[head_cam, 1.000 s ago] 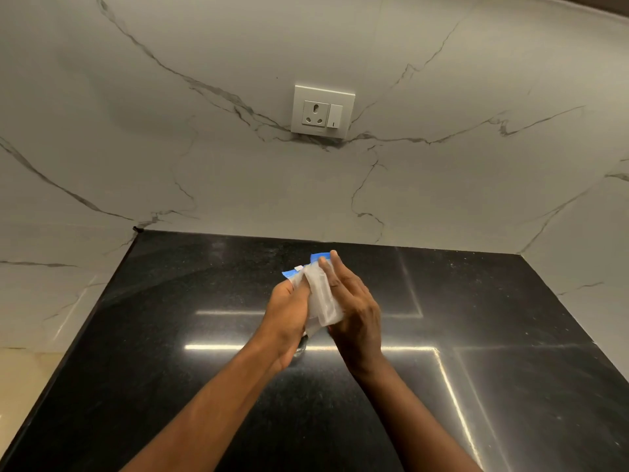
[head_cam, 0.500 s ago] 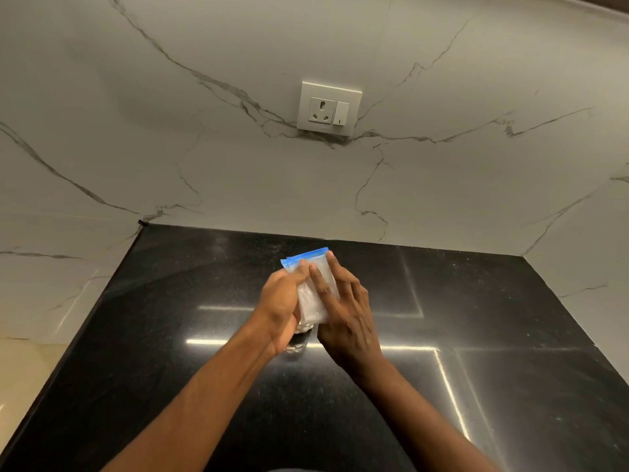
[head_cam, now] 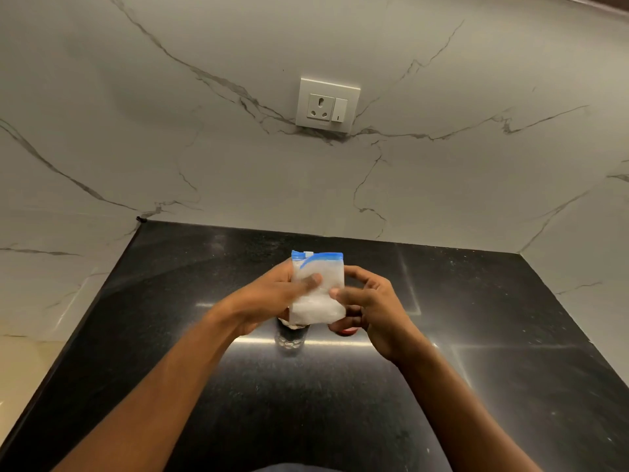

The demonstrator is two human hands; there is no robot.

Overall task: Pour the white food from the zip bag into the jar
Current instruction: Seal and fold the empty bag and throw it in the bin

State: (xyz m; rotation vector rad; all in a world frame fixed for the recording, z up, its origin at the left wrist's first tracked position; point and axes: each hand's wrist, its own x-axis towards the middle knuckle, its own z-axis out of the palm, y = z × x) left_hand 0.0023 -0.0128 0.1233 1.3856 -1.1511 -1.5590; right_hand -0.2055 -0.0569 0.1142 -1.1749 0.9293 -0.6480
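Observation:
A small clear zip bag (head_cam: 323, 303) with a blue zip strip along its top holds white food settled in its lower half. The bag stands upright in the air above the black counter. My left hand (head_cam: 272, 298) grips its left side, thumb across the front. My right hand (head_cam: 367, 308) pinches its right edge with thumb and fingers. Below the bag, a clear glass jar (head_cam: 291, 337) stands on the counter, its mouth hidden behind the bag and my left hand. A small red thing (head_cam: 347, 332), perhaps the lid, peeks out under my right hand.
The glossy black counter (head_cam: 476, 369) is boxed in by marble walls at the back, left and right. A white wall socket with a switch (head_cam: 327, 104) sits on the back wall above the counter.
The bag has been turned from tilted to upright, zip strip on top, and spread flat to face me. My right hand slid from the bag's front to its right edge.

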